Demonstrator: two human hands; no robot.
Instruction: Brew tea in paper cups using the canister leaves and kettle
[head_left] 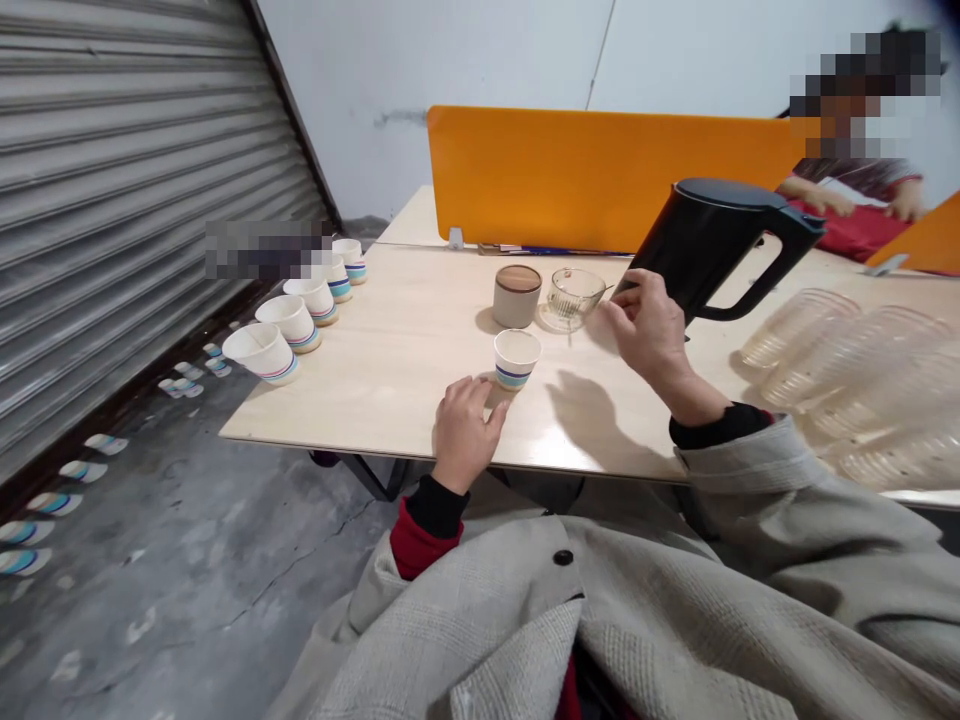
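Note:
A white paper cup [517, 358] with blue bands stands upright near the table's front edge. My left hand [466, 428] rests on the tabletop just left of it, thumb apart from the fingers, holding nothing I can see. Behind the cup are a grey canister [517, 300] with a wooden lid and a ribbed clear glass bowl [576, 296]. My right hand [646, 325] is raised right of the bowl, fingers closed in a pinch. Blur at its fingertips hides what it holds, if anything. The black electric kettle [694, 245] stands right behind this hand.
Several paper cups [288, 320] line the table's left edge, and others [49, 503] lie on the floor by the shutter. Stacked clear plastic cups [862, 370] lie at right. An orange divider [600, 180] crosses the back; another person's hands [817, 195] show beyond it.

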